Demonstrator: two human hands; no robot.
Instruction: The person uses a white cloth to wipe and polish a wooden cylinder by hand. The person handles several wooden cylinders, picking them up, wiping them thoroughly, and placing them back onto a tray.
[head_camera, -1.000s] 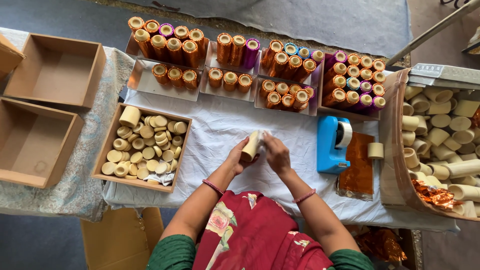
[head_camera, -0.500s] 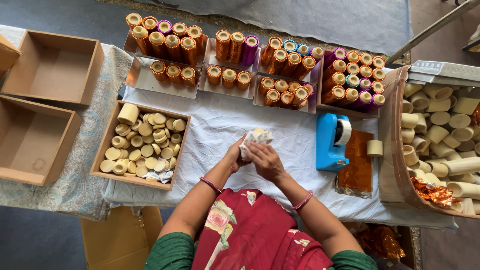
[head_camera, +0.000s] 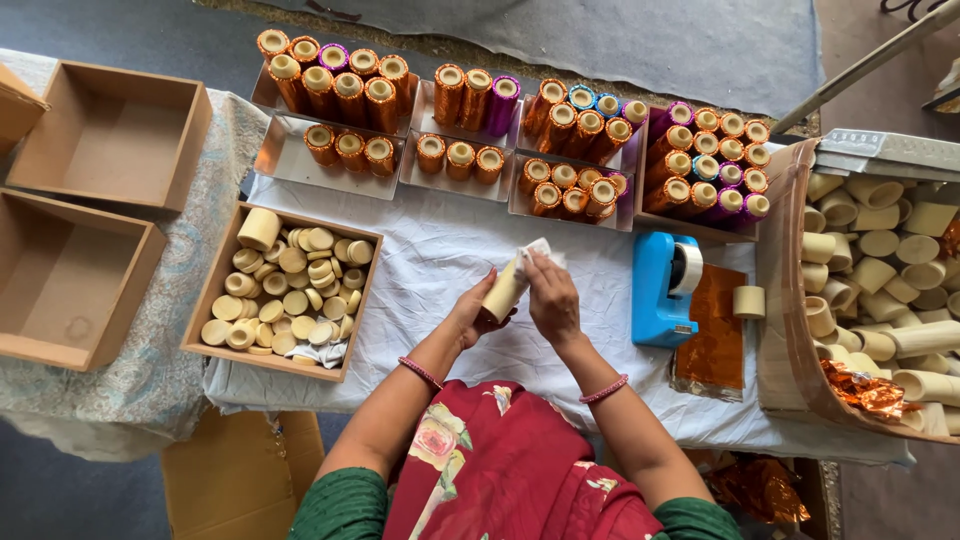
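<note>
L hand (head_camera: 470, 312) is closed around the lower end of a plain cream tube (head_camera: 503, 290), holding it tilted w/ top end pointing away from the body; R hand (head_camera: 553, 300) is pinched shut on a white cloth (head_camera: 533, 254) pressed against the tube's upper end, so both hands are gripping. Landmark = blue tape dispenser (head_camera: 662, 288): tube sits just left of it, over the white table cover (head_camera: 440, 250), mid-air, not resting on it as far as I can tell. Right of the dispenser lies an orange foil sheet (head_camera: 717, 335) and a short cream tube piece (head_camera: 749, 301), then a big bin of bare cream tubes (head_camera: 880, 270). Behind the dispenser, away from the person, stand trays of foil-wrapped tubes (head_camera: 560, 150), orange, purple, blue. Far left of it, a wooden box of cream round caps (head_camera: 285, 290), and further left two bare brown boxes (head_camera: 85, 200). Step in hand looks like wiping the tube. To do it well, prob: keep L grip firm but low so the cloth gets the full upper length, rotate tube w/ L fingers while R keeps the cloth wrapped round, cover the rim too, don't crush the thin wall.
</note>
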